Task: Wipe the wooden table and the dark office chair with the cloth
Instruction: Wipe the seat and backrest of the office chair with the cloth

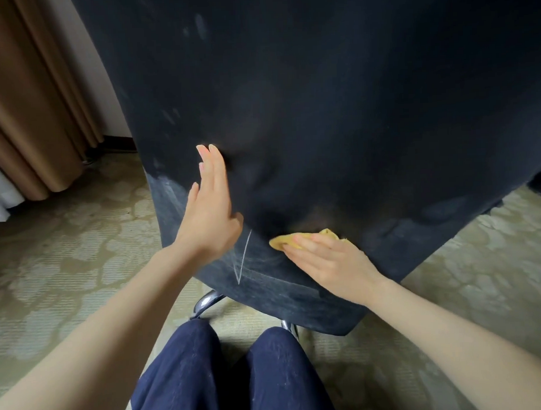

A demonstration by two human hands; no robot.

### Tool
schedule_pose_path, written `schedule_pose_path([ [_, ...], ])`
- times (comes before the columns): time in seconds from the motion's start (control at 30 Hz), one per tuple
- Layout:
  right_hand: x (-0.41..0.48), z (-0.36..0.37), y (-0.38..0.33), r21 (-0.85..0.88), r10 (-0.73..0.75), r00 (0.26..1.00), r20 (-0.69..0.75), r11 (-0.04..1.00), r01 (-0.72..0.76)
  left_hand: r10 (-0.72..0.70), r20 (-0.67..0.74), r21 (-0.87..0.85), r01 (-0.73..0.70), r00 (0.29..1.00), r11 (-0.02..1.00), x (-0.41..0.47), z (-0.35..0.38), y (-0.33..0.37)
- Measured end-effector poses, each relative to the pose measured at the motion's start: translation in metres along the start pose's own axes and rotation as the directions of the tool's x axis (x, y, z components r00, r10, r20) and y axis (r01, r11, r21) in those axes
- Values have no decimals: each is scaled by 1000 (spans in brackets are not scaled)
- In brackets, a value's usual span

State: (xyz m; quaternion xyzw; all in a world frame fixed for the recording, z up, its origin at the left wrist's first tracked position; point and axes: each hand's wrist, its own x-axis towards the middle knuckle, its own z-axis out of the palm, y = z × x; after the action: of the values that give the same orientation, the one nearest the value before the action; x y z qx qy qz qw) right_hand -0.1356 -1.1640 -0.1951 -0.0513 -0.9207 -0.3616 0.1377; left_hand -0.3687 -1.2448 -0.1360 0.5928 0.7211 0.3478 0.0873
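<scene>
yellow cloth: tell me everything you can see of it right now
The cloth is yellow, soft-looking fabric, bunched up and mostly hidden under the right hand. That hand's straight fingers press it against the lower back of the dark office chair. Only the cloth's left edge and an upper corner show. The left hand lies flat on the chair beside it, apart from the cloth.

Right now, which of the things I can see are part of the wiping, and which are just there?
Part of the job: the chair; the cloth, pressed on it under the right hand; the left hand, flat against the chair.
Just there: curtain; carpet.
</scene>
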Motion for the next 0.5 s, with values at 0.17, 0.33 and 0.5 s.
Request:
schedule_pose_path([
  [0.17, -44, -22, 14, -39, 17, 999, 49, 999, -15, -25, 10, 38, 25, 1000, 999, 3, -6, -3],
  [0.33, -54, -69, 47, -147, 97, 987, -126, 982, -115, -42, -8, 88, 42, 999, 995, 9, -21, -9],
  [0.5, -25, -115, 80, -299, 135, 923, -361, 921, -252, -85, -63, 69, 90, 994, 994, 13, -28, -6],
])
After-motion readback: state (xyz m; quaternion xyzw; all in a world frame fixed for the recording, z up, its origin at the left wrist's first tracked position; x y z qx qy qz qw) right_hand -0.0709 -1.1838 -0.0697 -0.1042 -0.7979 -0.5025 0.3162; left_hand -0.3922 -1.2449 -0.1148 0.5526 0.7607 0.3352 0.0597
